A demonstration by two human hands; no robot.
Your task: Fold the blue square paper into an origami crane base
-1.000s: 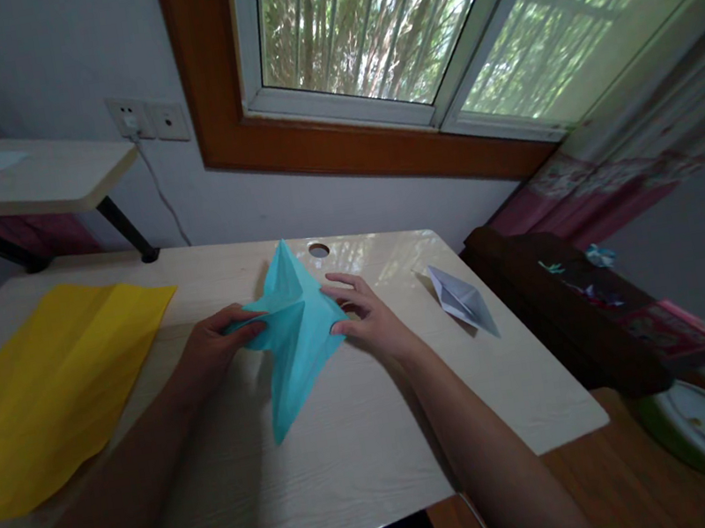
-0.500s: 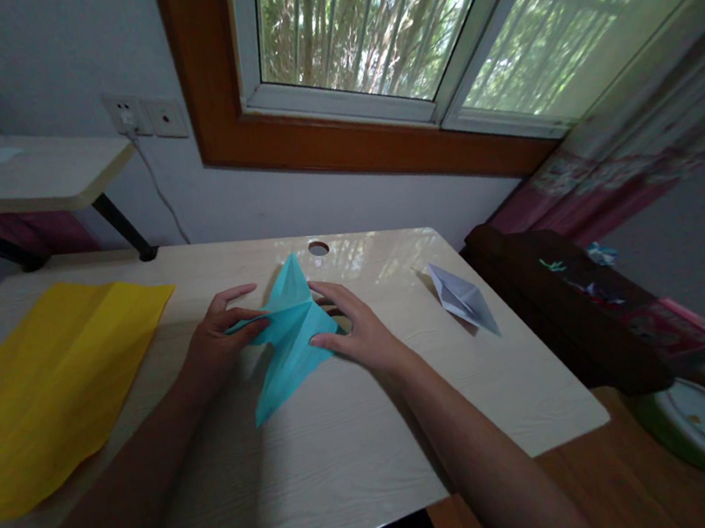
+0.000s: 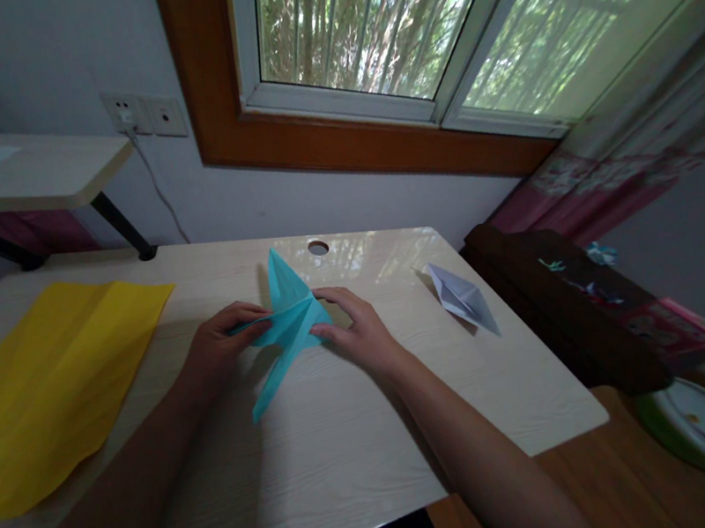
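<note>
I am holding the turquoise folded paper [image 3: 294, 319] between my two hands, above the middle of the bench [image 3: 344, 462]. My left hand [image 3: 221, 338] is pinching its left point, thumb and fingers closing over the flap. My right hand [image 3: 363, 329] is gripping its right side, the thumb pressing on the near face and the index finger lying along the top by the ridge. The paper is spanning the gap between my fingertips, with one point standing up beyond my hands and a narrow one slanting down toward me; I can't tell whether that lower tip is touching the bench. A yellow sheet [image 3: 56, 396] is lying left of my left hand, and a white folded paper [image 3: 463, 298] is resting well to the right of my right hand.
</note>
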